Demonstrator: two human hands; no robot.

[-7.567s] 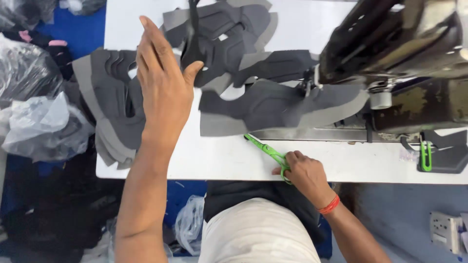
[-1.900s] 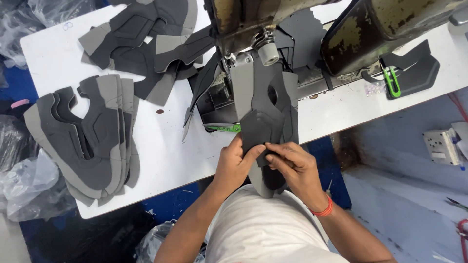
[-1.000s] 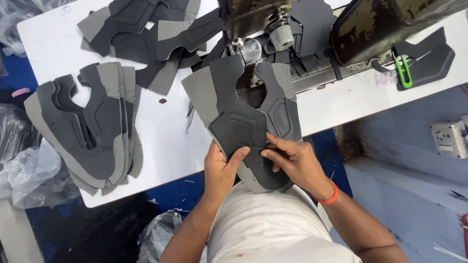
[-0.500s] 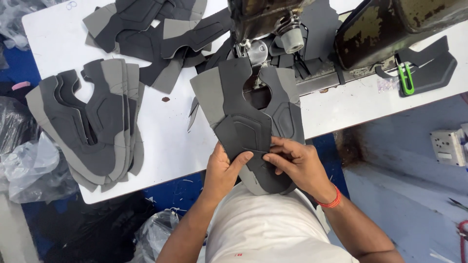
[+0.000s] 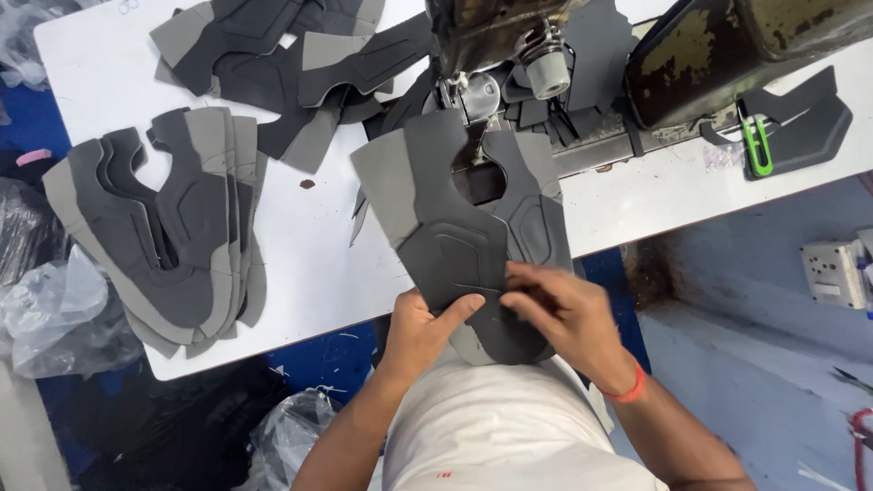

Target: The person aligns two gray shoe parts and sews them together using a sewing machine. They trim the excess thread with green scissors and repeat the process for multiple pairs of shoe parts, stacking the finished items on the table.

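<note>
A grey and dark-grey shoe upper piece [image 5: 446, 218] lies from the sewing machine's needle area to the table's near edge. My left hand [image 5: 426, 329] grips its near left edge, thumb on top. My right hand [image 5: 564, 318] presses and pinches the lower part of the same piece from the right. A red band circles my right wrist. The sewing machine [image 5: 509, 36] stands at the far end of the piece.
A stack of similar grey uppers [image 5: 173, 227] lies on the left of the white table [image 5: 300, 255]. More cut pieces [image 5: 300, 55] are spread at the back left. A green clip tool [image 5: 755, 145] rests on dark pieces at right. Plastic bags [image 5: 45, 309] lie left.
Earlier my left hand was raised and my right held a green tool. Since then both hands took the upper piece and have slid it up under the machine's head.
</note>
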